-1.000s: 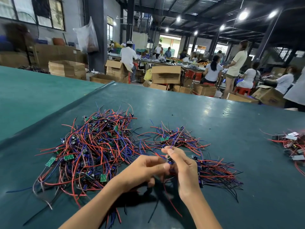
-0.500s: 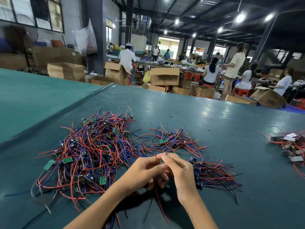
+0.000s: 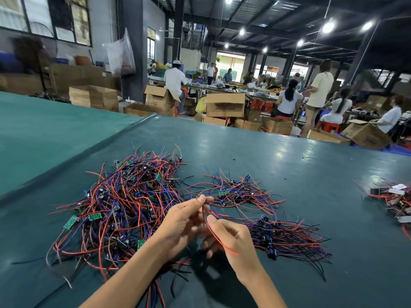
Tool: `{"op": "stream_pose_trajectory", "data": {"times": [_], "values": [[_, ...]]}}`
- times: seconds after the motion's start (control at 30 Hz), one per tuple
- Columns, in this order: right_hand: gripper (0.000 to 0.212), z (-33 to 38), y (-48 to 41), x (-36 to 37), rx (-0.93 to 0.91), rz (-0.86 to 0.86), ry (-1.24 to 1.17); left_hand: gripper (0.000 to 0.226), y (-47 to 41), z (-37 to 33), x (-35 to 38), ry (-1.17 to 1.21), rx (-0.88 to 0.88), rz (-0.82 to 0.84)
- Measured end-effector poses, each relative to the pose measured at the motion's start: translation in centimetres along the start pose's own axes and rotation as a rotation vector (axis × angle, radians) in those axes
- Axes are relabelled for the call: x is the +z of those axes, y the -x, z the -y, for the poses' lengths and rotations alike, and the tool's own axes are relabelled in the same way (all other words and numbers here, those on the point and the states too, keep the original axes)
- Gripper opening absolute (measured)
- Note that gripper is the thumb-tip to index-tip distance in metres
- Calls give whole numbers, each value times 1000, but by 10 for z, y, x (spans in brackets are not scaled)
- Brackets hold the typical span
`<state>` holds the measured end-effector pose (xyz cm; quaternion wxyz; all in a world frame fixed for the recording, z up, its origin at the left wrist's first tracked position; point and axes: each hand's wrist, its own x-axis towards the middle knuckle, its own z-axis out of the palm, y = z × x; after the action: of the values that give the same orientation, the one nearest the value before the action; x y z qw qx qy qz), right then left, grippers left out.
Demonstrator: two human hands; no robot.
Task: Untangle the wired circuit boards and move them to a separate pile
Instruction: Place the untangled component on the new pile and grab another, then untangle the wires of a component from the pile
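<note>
Pinching red wire (image 3: 222,244): L hand (image 3: 182,223), R hand (image 3: 235,236).

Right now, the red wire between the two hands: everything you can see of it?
The red wire is thin, with glossy plastic-looking insulation, bent in one smooth curve. The left hand pinches its upper end, raised above the teal table. From there the wire drops past the thumb of the right hand and crosses that hand, its free end sticking out beyond it. Whether the right hand grips it I cannot tell.
</note>
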<state>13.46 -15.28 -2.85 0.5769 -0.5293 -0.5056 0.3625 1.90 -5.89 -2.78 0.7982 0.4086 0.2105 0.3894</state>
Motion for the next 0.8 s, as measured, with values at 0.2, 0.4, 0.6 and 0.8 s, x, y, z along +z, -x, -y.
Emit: {"op": "stream_pose_trajectory", "data": {"times": [0.2,0.4,0.6,0.8], "values": [[37,-1,-3,0,219,50,-259,36,3,4,-2,-140,-25,113],[27,-1,-2,0,188,59,-303,44,1,8,-5,-215,14,186],[26,3,-1,-2,154,61,-173,33,-3,8,-7,-250,142,36],[25,7,5,2,106,110,-52,31,-6,-5,-16,-148,133,4]]}}
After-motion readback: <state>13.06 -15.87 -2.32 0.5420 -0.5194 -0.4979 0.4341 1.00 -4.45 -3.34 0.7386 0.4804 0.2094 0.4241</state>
